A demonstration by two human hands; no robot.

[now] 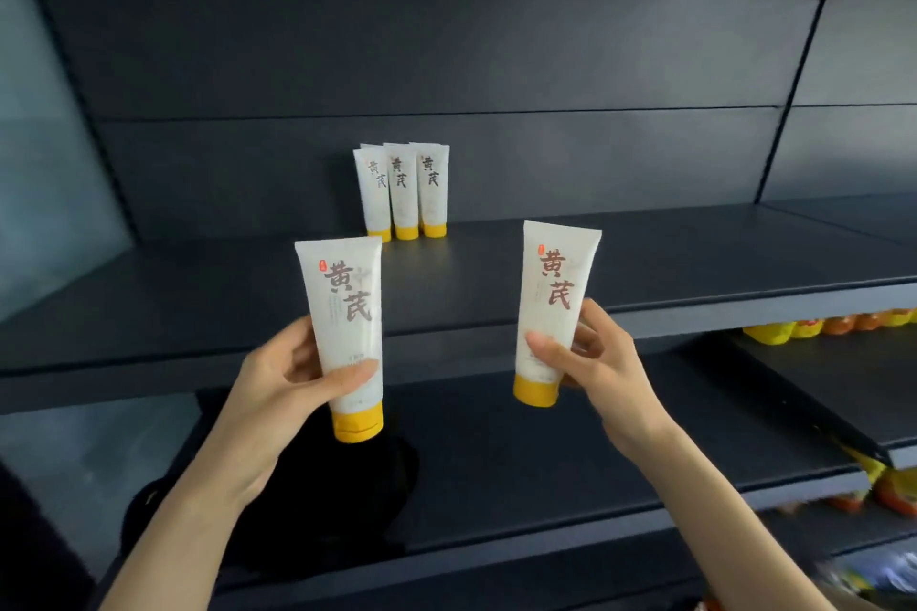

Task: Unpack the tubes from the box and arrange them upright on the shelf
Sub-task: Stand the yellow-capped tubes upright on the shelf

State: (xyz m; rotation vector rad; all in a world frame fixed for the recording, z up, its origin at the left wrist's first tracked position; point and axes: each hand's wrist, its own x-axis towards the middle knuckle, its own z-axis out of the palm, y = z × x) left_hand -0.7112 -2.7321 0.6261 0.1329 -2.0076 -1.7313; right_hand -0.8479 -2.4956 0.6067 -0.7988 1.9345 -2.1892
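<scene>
The left hand (278,377) grips a white plastic tube with a yellow cap (347,327), cap down, in front of the dark grey metal shelf (645,258). The right hand (590,352) pinches a second such tube (551,308), slightly tilted. The two tubes are well apart. Three matching tubes (404,189) stand upright at the shelf's back.

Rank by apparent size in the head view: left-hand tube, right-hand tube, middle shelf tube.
Largest, alike: left-hand tube and right-hand tube.
Smallest: middle shelf tube, though likely only because it stands farther away.
</scene>
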